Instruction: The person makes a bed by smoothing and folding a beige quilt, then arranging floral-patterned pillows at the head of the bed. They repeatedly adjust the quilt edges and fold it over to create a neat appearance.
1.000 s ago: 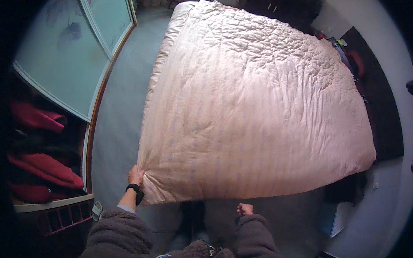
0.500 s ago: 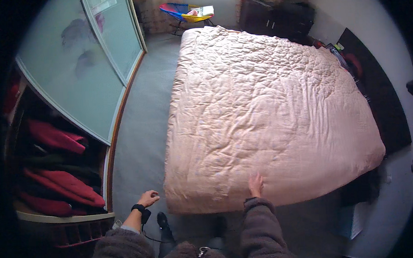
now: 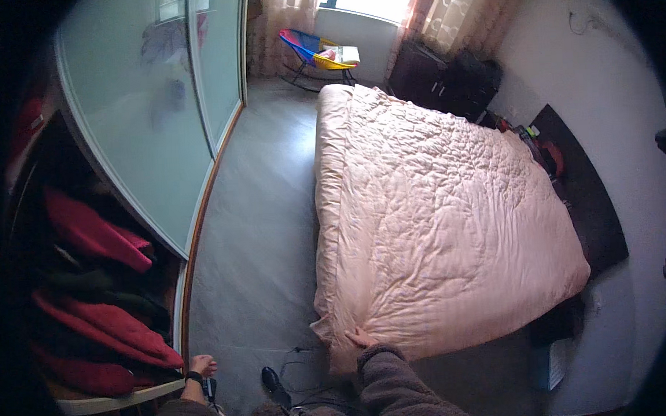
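The right hand (image 3: 362, 337) lay on the pink quilt (image 3: 436, 234), near its near left corner, with the fingers stretched out and the palm side down. It rested on the cloth rather than gripping it, as far as the view showed. The left hand (image 3: 202, 365) hung well apart from the quilt, close to the wardrobe (image 3: 132, 134), its fingers loosely curled; whether anything was inside them could not be told. A dark band (image 3: 195, 376) circled that wrist.

The quilt spread wide over the bed, crumpled toward the far end and smoother toward the near edge (a small flap stuck out at the near left corner). Its right side reached toward the dark headboard (image 3: 593, 199).

Red clothes (image 3: 106, 329) lay inside the wardrobe on the left. Grey floor (image 3: 253, 233) ran between wardrobe and bed. Beyond the bed's far end stood a colourful chair (image 3: 309, 51) and a dark cabinet (image 3: 418, 77), below a bright window (image 3: 370, 0).
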